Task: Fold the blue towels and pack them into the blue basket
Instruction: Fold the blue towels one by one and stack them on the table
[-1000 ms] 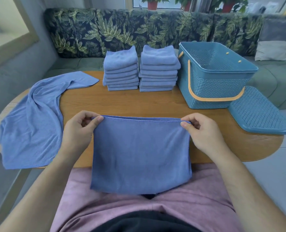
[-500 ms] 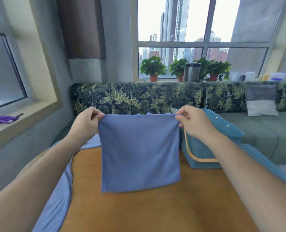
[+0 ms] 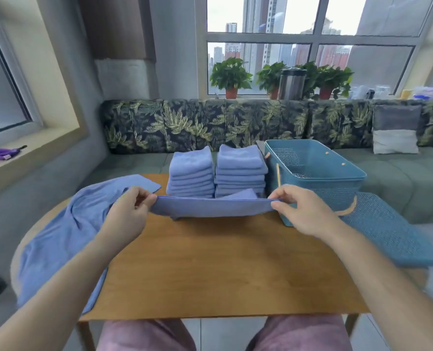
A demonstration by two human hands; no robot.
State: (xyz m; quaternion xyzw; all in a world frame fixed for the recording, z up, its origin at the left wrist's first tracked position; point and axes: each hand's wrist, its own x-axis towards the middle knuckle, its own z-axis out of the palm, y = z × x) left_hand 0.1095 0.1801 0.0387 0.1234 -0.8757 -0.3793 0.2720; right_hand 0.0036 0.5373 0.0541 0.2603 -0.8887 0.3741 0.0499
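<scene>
I hold a blue towel (image 3: 213, 206) stretched nearly flat above the wooden table (image 3: 223, 264), seen edge-on. My left hand (image 3: 126, 214) pinches its left corner and my right hand (image 3: 301, 211) pinches its right corner. Right behind it stand two stacks of folded blue towels, one on the left (image 3: 191, 171) and one on the right (image 3: 240, 168). The blue basket (image 3: 319, 183) with an orange handle stands to the right of the stacks, open, its inside looking empty. An unfolded blue towel (image 3: 58, 236) lies draped over the table's left end.
The basket's blue lid (image 3: 392, 231) lies on the table's right end, overhanging the edge. A leaf-patterned sofa (image 3: 210, 125) with a grey cushion (image 3: 395, 127) runs behind the table. Potted plants and a steel flask sit on the window sill.
The towel hung upright from my two hands in front of me. It is now swung forward and lowered, lying almost level just above the table in front of the stacks.
</scene>
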